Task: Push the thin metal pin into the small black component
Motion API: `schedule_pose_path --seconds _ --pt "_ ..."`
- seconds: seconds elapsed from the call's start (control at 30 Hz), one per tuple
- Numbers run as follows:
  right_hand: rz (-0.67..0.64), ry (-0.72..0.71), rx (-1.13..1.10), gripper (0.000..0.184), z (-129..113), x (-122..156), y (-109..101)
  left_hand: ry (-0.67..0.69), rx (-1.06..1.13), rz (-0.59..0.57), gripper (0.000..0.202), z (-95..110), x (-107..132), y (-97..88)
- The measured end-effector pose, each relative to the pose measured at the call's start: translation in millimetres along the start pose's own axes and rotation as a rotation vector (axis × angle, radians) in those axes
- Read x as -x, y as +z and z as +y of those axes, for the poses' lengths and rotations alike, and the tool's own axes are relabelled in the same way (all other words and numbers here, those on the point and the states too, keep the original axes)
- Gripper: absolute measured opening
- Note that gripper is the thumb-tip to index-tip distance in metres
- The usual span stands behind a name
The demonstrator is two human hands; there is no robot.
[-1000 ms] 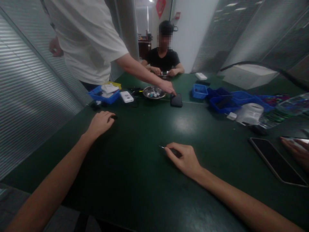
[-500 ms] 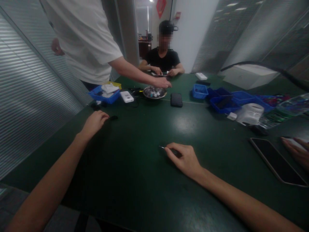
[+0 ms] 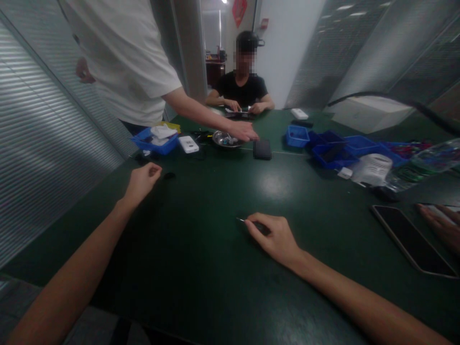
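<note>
Thin-tipped tool (image 3: 240,219): gripped in my right hand (image 3: 276,235), metal tip out past the thumb, over the green table (image 3: 201,268). Black piece (image 3: 169,176): on the table, just beside my left hand (image 3: 141,182), which has just drawn off it, leaving it loose; fingers curled together, whether around anything I cannot tell. Metal dish (image 3: 217,142): small bits (image 3: 230,140), partly behind a co-worker's hand (image 3: 242,130). Larger blue basket (image 3: 163,148): white items (image 3: 163,132). Small blue basket (image 3: 297,141): contents unclear.
</note>
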State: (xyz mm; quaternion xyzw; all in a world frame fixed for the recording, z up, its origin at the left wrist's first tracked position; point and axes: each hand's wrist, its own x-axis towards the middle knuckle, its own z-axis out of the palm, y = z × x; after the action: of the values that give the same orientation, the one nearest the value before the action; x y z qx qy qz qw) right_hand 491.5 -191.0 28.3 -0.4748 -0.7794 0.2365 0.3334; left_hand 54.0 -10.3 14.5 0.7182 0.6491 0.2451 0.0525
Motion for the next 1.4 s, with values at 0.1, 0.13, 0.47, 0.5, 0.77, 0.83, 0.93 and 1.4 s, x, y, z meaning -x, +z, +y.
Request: schedule_pose_path --seconds 0.1,0.13,0.47,0.5,0.77,0.83,0.93,1.4 --pt "-0.004 0.001 -0.004 0.023 0 0 0 -0.034 0.085 -0.002 0.028 2 -1 0.1" --pt "-0.006 0.003 -0.008 0.024 -1 0 0 -0.043 0.102 -0.003 0.028 3 0 -0.1" --pt "-0.017 0.017 -0.010 0.024 -1 -1 0 -0.015 0.117 -0.001 0.035 6 2 -1.5" --pt "-0.016 0.016 -0.007 0.025 0 0 0 -0.008 0.110 -0.003 0.035 5 2 -1.1" --pt "-0.023 0.001 -0.004 0.027 0 0 0 0.039 0.053 -0.008 0.036 9 2 2.1" --pt "-0.022 0.002 -0.003 0.026 0 0 0 0.036 0.045 -0.016 0.037 9 3 2.6" --pt "-0.016 0.008 0.000 0.025 1 1 1 0.020 0.063 -0.014 0.037 7 1 3.5" --pt "-0.040 0.021 -0.010 0.025 1 1 1 -0.026 0.164 0.018 0.031 11 3 2.6"
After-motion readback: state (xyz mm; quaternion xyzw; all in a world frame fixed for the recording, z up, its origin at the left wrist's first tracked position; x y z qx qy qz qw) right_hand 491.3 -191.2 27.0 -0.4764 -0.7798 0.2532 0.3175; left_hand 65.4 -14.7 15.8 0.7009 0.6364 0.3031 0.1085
